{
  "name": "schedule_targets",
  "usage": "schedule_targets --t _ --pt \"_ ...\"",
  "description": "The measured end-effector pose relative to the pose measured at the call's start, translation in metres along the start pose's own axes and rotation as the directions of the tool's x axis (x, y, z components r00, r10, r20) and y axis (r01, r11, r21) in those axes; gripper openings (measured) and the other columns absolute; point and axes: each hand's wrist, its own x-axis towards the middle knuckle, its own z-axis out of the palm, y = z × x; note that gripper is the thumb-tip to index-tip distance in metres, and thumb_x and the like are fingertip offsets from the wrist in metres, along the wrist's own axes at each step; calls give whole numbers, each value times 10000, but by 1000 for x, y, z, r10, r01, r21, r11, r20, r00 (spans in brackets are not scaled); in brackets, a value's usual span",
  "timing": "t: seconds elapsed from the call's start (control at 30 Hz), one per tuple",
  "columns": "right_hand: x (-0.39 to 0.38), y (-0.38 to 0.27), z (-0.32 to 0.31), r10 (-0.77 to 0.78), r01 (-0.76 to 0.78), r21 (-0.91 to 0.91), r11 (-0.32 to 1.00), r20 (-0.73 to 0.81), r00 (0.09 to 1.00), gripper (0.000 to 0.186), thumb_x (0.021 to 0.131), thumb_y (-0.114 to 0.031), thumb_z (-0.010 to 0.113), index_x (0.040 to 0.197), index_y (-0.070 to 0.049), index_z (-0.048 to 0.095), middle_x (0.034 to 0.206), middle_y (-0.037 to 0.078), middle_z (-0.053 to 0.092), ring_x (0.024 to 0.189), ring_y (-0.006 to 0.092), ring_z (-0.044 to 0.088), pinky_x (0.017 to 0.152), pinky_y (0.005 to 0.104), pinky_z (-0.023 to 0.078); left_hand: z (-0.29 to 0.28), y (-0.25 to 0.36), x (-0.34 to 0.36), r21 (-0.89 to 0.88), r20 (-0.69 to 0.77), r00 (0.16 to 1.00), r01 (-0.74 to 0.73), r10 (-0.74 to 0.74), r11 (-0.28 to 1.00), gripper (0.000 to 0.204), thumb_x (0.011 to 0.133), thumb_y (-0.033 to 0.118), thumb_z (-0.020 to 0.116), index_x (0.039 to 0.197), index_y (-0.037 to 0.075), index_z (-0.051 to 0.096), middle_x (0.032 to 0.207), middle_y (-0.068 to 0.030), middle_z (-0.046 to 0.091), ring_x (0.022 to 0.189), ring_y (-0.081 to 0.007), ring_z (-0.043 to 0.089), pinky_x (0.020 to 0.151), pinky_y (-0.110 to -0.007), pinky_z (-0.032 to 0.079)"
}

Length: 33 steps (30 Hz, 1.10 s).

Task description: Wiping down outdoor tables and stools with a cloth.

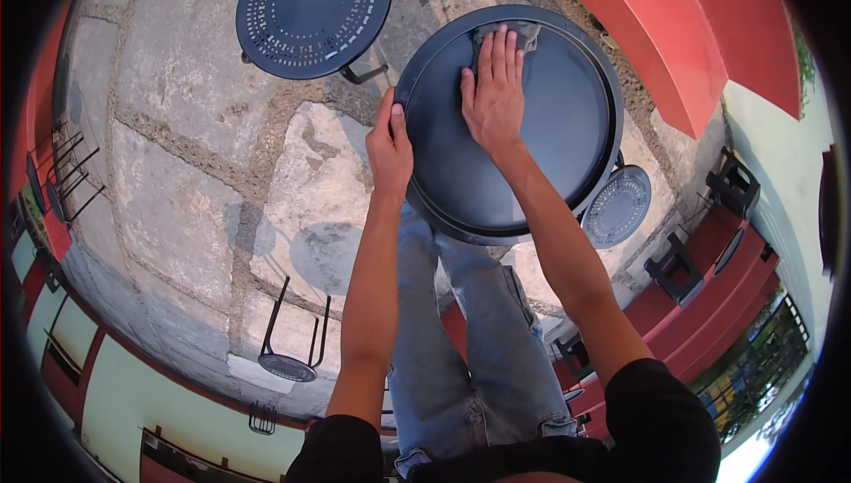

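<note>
While the grey cloth (525, 35) lies near the far rim of the round black table (567, 155), just ahead of the knees, I'd press evenly and follow the curve, so grime doesn't stay in the edge. My right hand (495, 97) rests flat on the cloth, fingers extended rather than clenched; my left hand (389, 148) grips the rim at the left, which should steady the top. Perforated stools stand near: a large one (315, 9) beyond-left, another (618, 208) right.
</note>
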Motion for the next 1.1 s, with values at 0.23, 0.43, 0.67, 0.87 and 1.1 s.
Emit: schedule_targets --t 0.23,0.43,0.67,0.87,1.1 --pt "-60 -46 -16 -334 295 176 939 274 902 612 987 -175 585 1531 72 451 1710 231 305 1622 359 236 1329 475 220 -4 2 -5 31 -8 1000 17 -17 999 411 1147 254 486 1451 2 600 1288 -266 718 1164 -392 722 952 -416 548" --pt "-105 -33 -32 -541 469 270 841 385 748 698 951 -217 627 1586 0 433 1722 136 333 1625 262 258 1346 441 194 -2 5 -8 14 33 999 10 -10 1000 412 1154 264 465 1472 25 574 1329 -238 702 1231 -381 687 1004 -417 526" --pt "-66 7 -31 -677 665 151 732 277 682 616 1018 -304 585 1589 -105 473 1719 40 364 1615 182 273 1356 445 146 -7 7 -8 26 41 999 -13 12 1000 389 1155 263 491 1444 11 550 1278 -212 705 1141 -296 693 990 -384 519" --pt "-13 61 -35 -229 249 -184 951 124 966 675 1069 -355 506 1619 12 369 1715 163 328 1606 308 280 1336 450 187 0 2 -9 -5 51 998 19 -19 1000 379 1147 260 531 1416 -8 533 1192 -174 703 1054 -235 671 952 -351 517" --pt "-36 107 -44 129 -133 -162 978 -30 991 727 1082 -447 520 1628 -3 338 1697 148 352 1597 292 297 1336 433 199 0 6 -11 -29 32 999 42 -41 999 421 1132 254 574 1443 -24 520 1292 -185 681 1126 -236 659 1002 -348 506"
